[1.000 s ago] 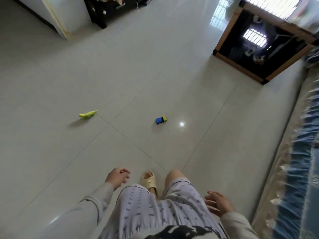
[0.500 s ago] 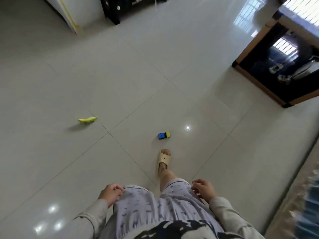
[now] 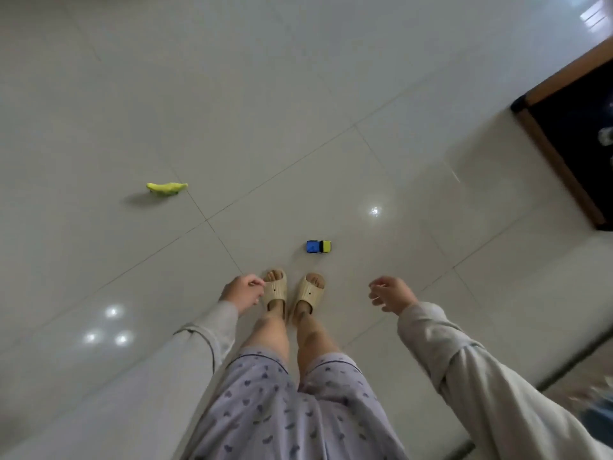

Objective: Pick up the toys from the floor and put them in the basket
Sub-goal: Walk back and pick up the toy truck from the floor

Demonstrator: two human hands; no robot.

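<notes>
A small blue and yellow toy truck (image 3: 318, 246) sits on the pale tiled floor just ahead of my feet. Further left lies a yellow-green toy crocodile (image 3: 167, 188). My left hand (image 3: 243, 291) hangs beside my left slipper, fingers loosely curled, nothing in it. My right hand (image 3: 391, 293) hovers to the right of my feet, below and right of the truck, fingers apart and empty. No basket is in view.
A dark table with a wooden frame (image 3: 560, 154) stands at the right edge. My feet in beige slippers (image 3: 293, 290) stand together at the centre. A rug edge (image 3: 590, 390) shows at the lower right. Glossy tiles stretch far ahead and left.
I have stepped forward and tilted my view down: both toys are closer, the truck now right before my feet. Both feet stand together, and my hands have swung out from my thighs.
</notes>
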